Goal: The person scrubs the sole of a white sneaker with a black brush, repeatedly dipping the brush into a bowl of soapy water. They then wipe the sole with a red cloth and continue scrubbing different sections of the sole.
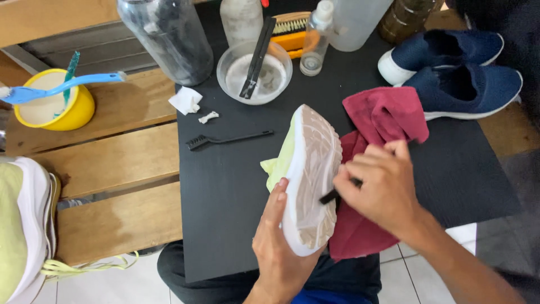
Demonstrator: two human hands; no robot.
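Head view: left hand point(278, 242) wraps the pale shoe point(308, 174) from seven o'clock, sole up, its length running twelve to six. Right hand point(379, 188) closes on a small dark brush point(332, 195) at three o'clock, bristles touching the sole, red cloth point(388, 115) behind.

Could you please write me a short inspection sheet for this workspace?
Surface: black mat over wooden slats.
Job's things: yellow shoe sole up, small brush on it, red cloth beneath.
Clutter: glass bowl, black brush, yellow bowl, bottles, navy shoes, paper scraps.
Grippers: left hand holds the shoe; right hand holds the small brush.
Cables: nothing seen.
Surroundings: tiled floor; second yellow shoe at left.
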